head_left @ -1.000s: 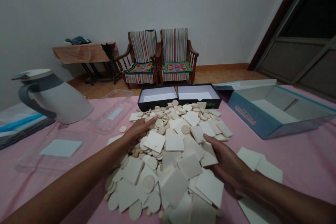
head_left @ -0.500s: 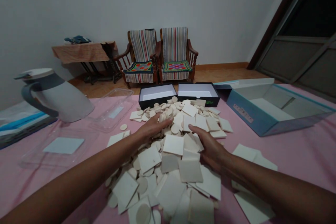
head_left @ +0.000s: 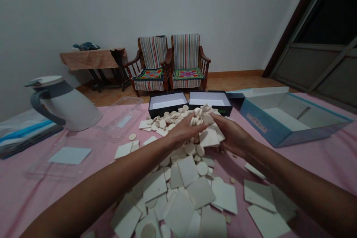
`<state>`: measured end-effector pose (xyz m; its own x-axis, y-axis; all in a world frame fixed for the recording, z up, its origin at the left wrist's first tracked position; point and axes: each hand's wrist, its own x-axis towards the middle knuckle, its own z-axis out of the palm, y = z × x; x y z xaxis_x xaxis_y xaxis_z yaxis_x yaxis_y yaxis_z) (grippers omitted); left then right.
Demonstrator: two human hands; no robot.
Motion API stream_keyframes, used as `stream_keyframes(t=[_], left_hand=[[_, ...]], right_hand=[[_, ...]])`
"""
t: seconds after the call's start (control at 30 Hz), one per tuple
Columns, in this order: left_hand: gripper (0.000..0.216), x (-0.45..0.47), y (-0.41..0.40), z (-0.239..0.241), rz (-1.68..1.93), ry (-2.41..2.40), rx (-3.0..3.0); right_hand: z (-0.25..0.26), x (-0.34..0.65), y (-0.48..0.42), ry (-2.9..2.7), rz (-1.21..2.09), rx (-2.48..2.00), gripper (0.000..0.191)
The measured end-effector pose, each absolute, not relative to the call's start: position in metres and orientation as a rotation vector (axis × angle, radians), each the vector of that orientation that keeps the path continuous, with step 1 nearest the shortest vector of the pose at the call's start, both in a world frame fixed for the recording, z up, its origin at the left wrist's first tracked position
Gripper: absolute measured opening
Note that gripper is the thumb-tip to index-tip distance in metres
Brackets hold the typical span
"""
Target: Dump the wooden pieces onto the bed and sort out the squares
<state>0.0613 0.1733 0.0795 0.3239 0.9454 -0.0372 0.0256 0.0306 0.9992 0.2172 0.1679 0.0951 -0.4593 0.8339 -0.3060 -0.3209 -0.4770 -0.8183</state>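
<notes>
A big heap of pale, thin square tiles [head_left: 187,170] and small round discs [head_left: 190,149] lies on a pink cloth [head_left: 111,200]. At its far part, my left hand [head_left: 187,131] curls around a clump of discs, thumb pointing right. Facing it, my right hand [head_left: 233,134] grips several square pieces and discs from the right side, its fingers partly hidden behind them. Between them the two hands press this bunch together, lifted slightly off the heap. Loose discs [head_left: 163,123] spread beyond my left hand.
Two black-sided boxes [head_left: 154,112] stand behind the heap. On the right are an open blue box [head_left: 262,126] and stray squares [head_left: 259,195]. A grey-white jug [head_left: 75,109] and clear plastic trays [head_left: 95,171] occupy the left. Two armchairs [head_left: 182,50] stand beyond.
My hands have come closer together, gathering discs and squares between them. My left hand moved right and my right hand moved slightly up and right. Some heap pieces have shifted.
</notes>
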Motion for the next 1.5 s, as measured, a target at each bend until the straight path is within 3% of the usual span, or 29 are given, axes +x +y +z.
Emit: stream_keyframes(t=[0.27, 0.43, 0.6, 0.73, 1.03, 1.13, 1.23, 1.37, 1.5], left_hand=[[0.058, 0.046, 0.166, 0.093, 0.688, 0.863, 1.484], [0.068, -0.004, 0.188, 0.079, 0.759, 1.262, 1.708], [0.083, -0.062, 0.221, 0.052, 0.577, 1.697, 1.931], [0.077, -0.078, 0.234, 0.034, 0.377, 1.846, 2.089], [0.100, -0.053, 0.241, 0.027, 0.155, 1.790, 2.373], [0.102, -0.042, 0.241, 0.030, 0.167, 1.719, 2.415], [0.093, -0.037, 0.234, 0.039, 0.197, 1.608, 2.475], [0.065, -0.040, 0.223, 0.061, 0.214, 1.278, 2.491], [0.040, -0.044, 0.231, 0.074, 0.330, 1.403, 2.447]], right_hand=[[0.090, 0.258, 0.179, -1.160, 1.850, -1.167, 0.039], [0.086, 0.279, 0.191, -1.411, 1.602, -1.222, 0.035], [0.079, 0.289, 0.217, -1.980, 0.965, -1.446, 0.048], [0.057, 0.286, 0.250, -2.231, 0.403, -1.795, 0.057], [0.027, 0.261, 0.281, -2.252, 0.431, -1.975, 0.074], [0.029, 0.256, 0.276, -2.288, 0.469, -1.947, 0.071], [0.039, 0.256, 0.261, -2.429, 0.598, -1.716, 0.067], [0.061, 0.268, 0.237, -2.589, 0.858, -1.360, 0.068], [0.075, 0.281, 0.240, -2.610, 1.057, -1.116, 0.049]])
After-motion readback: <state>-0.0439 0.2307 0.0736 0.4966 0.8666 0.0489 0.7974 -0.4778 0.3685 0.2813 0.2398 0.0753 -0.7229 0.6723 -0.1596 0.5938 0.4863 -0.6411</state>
